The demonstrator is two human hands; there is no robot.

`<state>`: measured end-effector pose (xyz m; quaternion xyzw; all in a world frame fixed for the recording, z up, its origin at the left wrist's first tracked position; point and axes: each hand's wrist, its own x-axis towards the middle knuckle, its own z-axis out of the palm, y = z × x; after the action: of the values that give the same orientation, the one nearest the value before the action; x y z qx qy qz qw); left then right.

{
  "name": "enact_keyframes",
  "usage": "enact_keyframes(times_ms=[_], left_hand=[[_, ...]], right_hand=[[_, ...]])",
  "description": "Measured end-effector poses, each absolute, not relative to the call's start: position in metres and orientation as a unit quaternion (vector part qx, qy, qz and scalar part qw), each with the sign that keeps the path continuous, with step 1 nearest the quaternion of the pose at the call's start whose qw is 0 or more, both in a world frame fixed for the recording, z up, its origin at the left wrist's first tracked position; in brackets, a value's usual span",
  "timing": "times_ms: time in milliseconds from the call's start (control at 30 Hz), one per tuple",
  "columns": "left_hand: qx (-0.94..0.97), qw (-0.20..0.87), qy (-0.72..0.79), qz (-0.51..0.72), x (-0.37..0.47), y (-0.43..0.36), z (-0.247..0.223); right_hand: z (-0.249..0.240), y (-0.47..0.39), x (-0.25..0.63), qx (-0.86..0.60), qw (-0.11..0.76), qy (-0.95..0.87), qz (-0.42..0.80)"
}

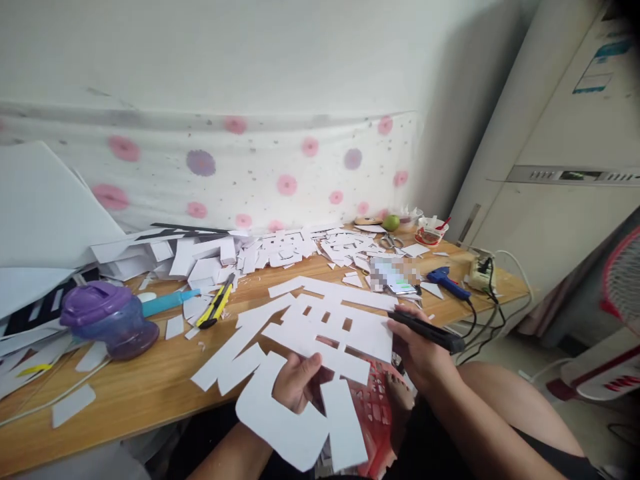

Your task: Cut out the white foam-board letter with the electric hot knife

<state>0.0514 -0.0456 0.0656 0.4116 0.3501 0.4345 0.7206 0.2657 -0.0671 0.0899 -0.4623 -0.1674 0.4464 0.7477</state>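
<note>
White foam-board cutout [305,360], shaped as a large character, sits half over the table edge [150,400]; my left hand [299,381] is closed on its lower part, thumb on top. My right hand [423,353] is wrapped around a black tool [425,331], tip beside the cutout's right edge. In my judgement, steady work needs the piece held flat and the thin strokes supported. Farther off: purple cup [103,317], yellow utility knife [216,307], blue glue gun [447,281], white offcuts [280,250].
</note>
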Motion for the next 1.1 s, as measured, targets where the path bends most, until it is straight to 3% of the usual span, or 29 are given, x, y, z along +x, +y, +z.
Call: enact_keyframes(times_ms=[233,400,567,733,833,967,1033,1100], left_hand=[[0.427,0.768,0.366,0.307,0.028,-0.078,0.031],[0.415,0.77,0.412,0.255,-0.013,-0.088,0.016],[0.418,0.752,0.437,0.26,-0.041,-0.091,0.026],[0.527,0.695,0.435,0.224,-0.051,-0.088,0.045],[0.633,0.592,0.432,0.249,-0.06,-0.071,0.055],[0.837,0.216,0.397,0.307,-0.061,-0.037,0.069],[0.885,0.098,0.375,0.258,-0.053,-0.024,0.074],[0.914,0.049,0.37,0.158,-0.04,-0.014,0.078]], right_hand=[[0.053,-0.102,0.256,-0.497,0.778,-0.111,0.369],[0.037,-0.088,0.249,-0.541,0.754,-0.169,0.333],[0.032,-0.081,0.25,-0.603,0.602,-0.397,0.34],[0.053,-0.088,0.264,-0.666,0.493,-0.527,0.189],[0.072,-0.092,0.278,-0.661,0.487,-0.545,0.171],[0.09,-0.093,0.289,-0.649,0.506,-0.538,0.18],[0.095,-0.092,0.29,-0.64,0.539,-0.508,0.206],[0.099,-0.089,0.29,-0.623,0.571,-0.476,0.242]])
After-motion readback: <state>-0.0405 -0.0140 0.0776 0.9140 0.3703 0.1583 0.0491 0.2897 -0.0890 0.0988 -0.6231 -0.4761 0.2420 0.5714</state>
